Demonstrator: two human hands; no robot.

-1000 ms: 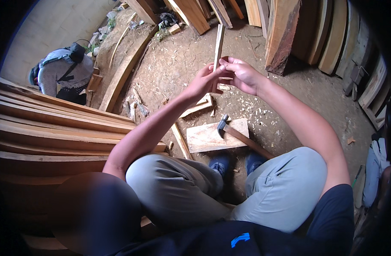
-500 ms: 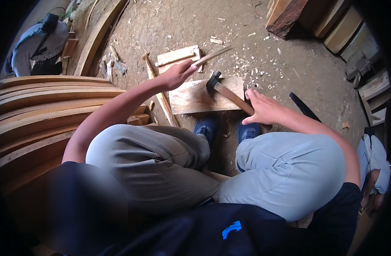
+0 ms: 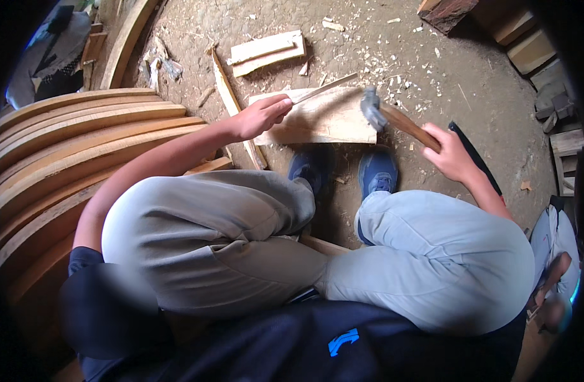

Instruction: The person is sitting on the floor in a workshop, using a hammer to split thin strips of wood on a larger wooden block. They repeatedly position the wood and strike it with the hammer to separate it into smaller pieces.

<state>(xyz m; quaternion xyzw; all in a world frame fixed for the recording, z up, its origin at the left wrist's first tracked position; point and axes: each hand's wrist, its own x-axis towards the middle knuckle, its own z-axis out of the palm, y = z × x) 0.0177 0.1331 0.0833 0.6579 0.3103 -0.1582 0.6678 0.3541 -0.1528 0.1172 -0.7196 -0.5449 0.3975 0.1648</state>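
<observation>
A thin wooden stick [image 3: 327, 86] points up and to the right from my left hand [image 3: 264, 118], whose fingers are closed round its near end. Beneath it a flat, pale board [image 3: 317, 127] lies on the ground in front of my shoes. My right hand [image 3: 449, 151] grips the wooden handle of a hammer [image 3: 403, 121]. The hammer's grey head is off the ground by the board's right end, slightly blurred, and apart from the stick.
Two short wood pieces [image 3: 268, 51] lie beyond the board, with a long split strip [image 3: 231, 105] to its left. Curved planks [image 3: 88, 121] are stacked at left. A long black object [image 3: 473, 153] lies by my right hand. Other people [image 3: 553, 245] sit at the edges.
My right hand has closed round the hammer's handle and lifted it off the board, to the right. My left hand still holds the stick, now lower over the board.
</observation>
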